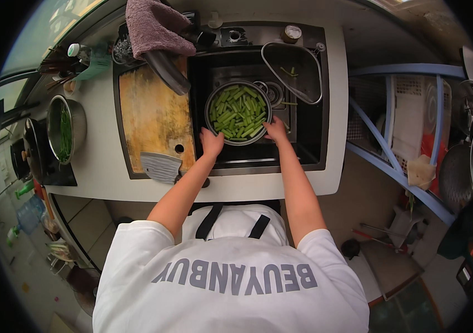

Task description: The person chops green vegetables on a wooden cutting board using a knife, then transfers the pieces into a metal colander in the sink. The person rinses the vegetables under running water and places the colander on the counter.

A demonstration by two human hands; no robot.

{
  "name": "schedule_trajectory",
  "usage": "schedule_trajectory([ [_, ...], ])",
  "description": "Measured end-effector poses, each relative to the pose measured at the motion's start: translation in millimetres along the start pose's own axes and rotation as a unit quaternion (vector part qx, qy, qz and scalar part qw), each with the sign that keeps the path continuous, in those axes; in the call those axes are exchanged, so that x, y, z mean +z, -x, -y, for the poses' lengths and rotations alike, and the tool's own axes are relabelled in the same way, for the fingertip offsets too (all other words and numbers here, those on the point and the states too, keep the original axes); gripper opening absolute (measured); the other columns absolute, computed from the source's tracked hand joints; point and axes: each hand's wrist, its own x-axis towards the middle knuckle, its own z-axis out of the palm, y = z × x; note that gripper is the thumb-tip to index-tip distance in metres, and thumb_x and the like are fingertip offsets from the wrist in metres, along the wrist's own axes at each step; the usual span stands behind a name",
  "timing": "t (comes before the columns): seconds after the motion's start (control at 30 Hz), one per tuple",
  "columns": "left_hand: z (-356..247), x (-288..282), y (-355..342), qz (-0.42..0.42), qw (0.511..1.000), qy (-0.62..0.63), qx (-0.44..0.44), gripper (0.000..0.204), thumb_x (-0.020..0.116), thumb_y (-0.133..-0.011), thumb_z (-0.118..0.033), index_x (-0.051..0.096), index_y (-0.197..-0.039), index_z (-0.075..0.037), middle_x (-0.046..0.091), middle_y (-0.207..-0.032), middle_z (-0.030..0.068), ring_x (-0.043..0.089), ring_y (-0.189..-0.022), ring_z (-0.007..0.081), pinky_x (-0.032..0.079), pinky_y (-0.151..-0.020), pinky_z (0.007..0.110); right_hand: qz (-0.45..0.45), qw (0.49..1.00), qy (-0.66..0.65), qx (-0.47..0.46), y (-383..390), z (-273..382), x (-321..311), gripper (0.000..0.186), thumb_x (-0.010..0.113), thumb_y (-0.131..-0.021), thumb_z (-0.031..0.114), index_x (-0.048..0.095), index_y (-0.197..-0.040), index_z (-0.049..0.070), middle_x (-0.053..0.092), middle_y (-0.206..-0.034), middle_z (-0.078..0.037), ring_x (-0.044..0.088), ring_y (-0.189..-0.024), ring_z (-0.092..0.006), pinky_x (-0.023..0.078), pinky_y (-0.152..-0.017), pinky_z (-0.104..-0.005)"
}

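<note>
In the black sink (314,150) is a round metal bowl (246,143) filled with cut green stem pieces (239,111) that look like celery. My left hand (212,143) grips the bowl's near left side. My right hand (276,131) is on its near right side, with the fingers against the rim. Parts of both hands' fingers are hidden by the bowl's edge. Left of the sink lies a stained wooden cutting board (147,111), and a cleaver (160,167) rests across its near edge.
A triangular strainer basket (319,83) sits at the sink's far right, with green scraps in it. A dark faucet (167,73) draped with a purple towel (156,25) reaches over the board. At left stands a metal pot (78,125) with greens (65,133). A blue rack (408,69) stands right.
</note>
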Motion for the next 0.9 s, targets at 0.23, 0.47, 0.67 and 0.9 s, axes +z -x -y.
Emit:
schedule_trajectory([
  [0.23, 5.1, 21.8, -22.7, -0.067, 0.991, 0.054, -0.105, 0.061, 0.066, -0.078, -0.023, 0.042, -0.126, 0.005, 0.052, -0.121, 0.0274, 0.052, -0.112, 0.0415, 0.042, -0.096, 0.043, -0.081, 0.977, 0.111, -0.163, 8.9, 12.2, 0.1, 0.051, 0.063, -0.089, 0.011, 0.040, -0.134, 0.003, 0.061, -0.118, -0.018, 0.064, -0.101, -0.0243, 0.052, -0.081, -0.0288],
  [0.47, -120.7, -90.9, 147.4, 0.217, 0.898, 0.327, 0.200, 0.019, 0.059, -0.091, -0.004, 0.065, -0.108, 0.004, 0.070, -0.089, 0.0077, 0.065, -0.083, 0.0111, 0.049, -0.075, 0.022, -0.091, 0.896, -0.203, -0.385, 212.5, 92.1, -37.2, 0.028, 0.062, -0.089, -0.001, 0.036, -0.097, 0.006, 0.070, -0.093, -0.010, 0.060, -0.081, -0.0083, 0.044, -0.071, -0.0211],
  [0.67, -174.8, -147.4, 205.8, 0.159, 0.869, 0.274, 0.381, 0.014, 0.065, -0.084, 0.002, 0.070, -0.097, 0.002, 0.071, -0.087, 0.0103, 0.067, -0.081, 0.0156, 0.052, -0.070, 0.024, -0.127, 0.814, -0.083, -0.560, 305.9, 133.0, -41.4, 0.035, 0.068, -0.083, -0.004, 0.035, -0.088, 0.008, 0.072, -0.085, -0.008, 0.062, -0.075, -0.0145, 0.045, -0.077, -0.0254],
  [0.9, -177.8, -174.6, 230.4, 0.088, 0.816, 0.194, 0.537, 0.014, 0.070, -0.079, 0.001, 0.071, -0.093, -0.001, 0.071, -0.082, 0.0113, 0.068, -0.072, 0.0219, 0.054, -0.064, 0.028, -0.138, 0.759, -0.020, -0.635, 337.8, 139.7, -53.9, 0.037, 0.069, -0.081, -0.005, 0.035, -0.084, 0.010, 0.072, -0.084, -0.005, 0.060, -0.069, -0.0147, 0.042, -0.070, -0.0258],
])
